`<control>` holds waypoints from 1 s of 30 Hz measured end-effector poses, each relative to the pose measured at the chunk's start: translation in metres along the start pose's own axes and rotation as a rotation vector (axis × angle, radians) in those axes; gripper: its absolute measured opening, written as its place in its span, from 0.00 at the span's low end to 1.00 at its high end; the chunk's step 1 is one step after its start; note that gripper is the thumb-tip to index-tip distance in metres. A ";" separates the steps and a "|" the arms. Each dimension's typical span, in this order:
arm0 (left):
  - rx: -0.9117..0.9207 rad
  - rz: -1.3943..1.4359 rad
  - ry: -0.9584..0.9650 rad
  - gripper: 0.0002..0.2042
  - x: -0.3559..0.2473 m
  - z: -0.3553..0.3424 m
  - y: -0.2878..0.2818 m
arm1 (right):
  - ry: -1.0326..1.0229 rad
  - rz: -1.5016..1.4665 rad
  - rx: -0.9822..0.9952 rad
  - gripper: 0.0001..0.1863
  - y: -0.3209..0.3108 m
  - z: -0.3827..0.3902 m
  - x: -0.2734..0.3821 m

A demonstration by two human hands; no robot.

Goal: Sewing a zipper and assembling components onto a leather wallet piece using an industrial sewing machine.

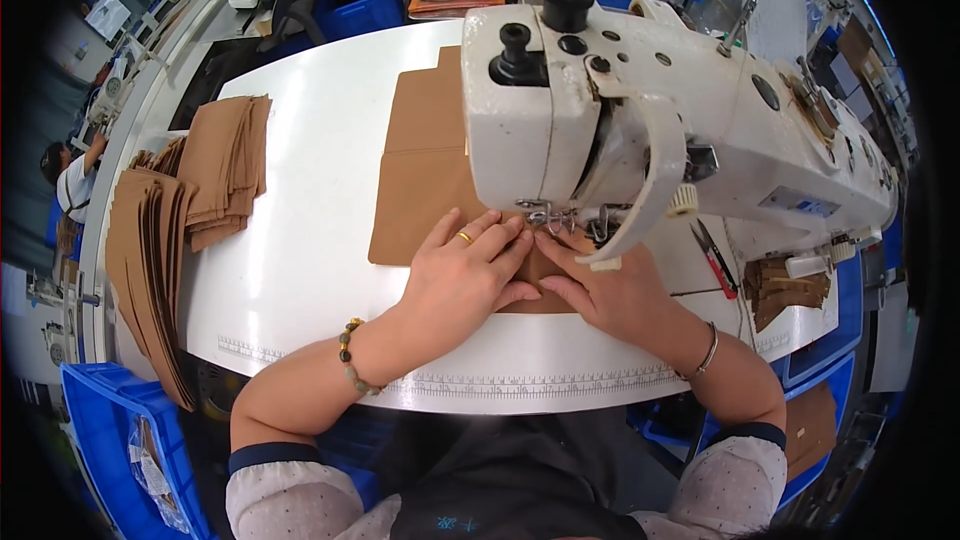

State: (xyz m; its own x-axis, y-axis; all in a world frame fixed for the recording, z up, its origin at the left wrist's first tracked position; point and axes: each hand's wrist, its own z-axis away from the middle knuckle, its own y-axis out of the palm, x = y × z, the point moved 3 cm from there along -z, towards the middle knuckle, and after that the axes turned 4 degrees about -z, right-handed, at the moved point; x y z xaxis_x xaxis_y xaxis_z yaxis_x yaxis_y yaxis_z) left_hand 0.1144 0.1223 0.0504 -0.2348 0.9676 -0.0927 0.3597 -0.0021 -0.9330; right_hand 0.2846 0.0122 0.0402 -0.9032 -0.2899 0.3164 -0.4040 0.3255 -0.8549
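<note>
A flat brown piece of leather-like material point(420, 180) lies on the white sewing table, partly under the head of a white sewing machine point(520, 130). My left hand point(455, 275) rests on it with fingers stretched out, just in front of the metal presser foot and guides point(550, 218). On the other side, my right hand point(612, 285) lies on the material too, its fingers extended and partly hidden beneath the machine's white curved guard point(655, 180). Both thumbs point inward over the material. The needle itself cannot be made out.
Stacks of brown pieces point(150, 230) hang over the table's left edge. Red-handled thread snips point(718, 265) lie right of my right hand, near small brown pieces point(785, 292). Blue bins point(125, 430) flank the table. A printed ruler point(500, 382) follows the near edge.
</note>
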 end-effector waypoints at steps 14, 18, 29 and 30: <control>0.021 0.022 0.001 0.28 0.003 -0.003 0.001 | 0.011 -0.037 -0.032 0.23 0.003 -0.002 -0.005; 0.006 0.013 0.002 0.28 0.003 -0.003 0.002 | -0.003 -0.024 -0.031 0.24 0.002 0.000 -0.004; 0.014 0.026 -0.006 0.27 0.004 -0.003 0.005 | -0.076 0.141 -0.084 0.11 -0.045 0.009 0.009; -0.006 0.027 -0.018 0.27 0.005 -0.002 0.005 | -0.051 0.265 -0.099 0.10 -0.068 0.024 0.010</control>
State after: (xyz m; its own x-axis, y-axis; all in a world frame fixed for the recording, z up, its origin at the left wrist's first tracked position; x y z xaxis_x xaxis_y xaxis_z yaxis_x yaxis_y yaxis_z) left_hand 0.1169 0.1279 0.0464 -0.2411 0.9625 -0.1245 0.3713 -0.0271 -0.9281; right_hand 0.3068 -0.0343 0.0917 -0.9717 -0.2273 0.0645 -0.1697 0.4818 -0.8597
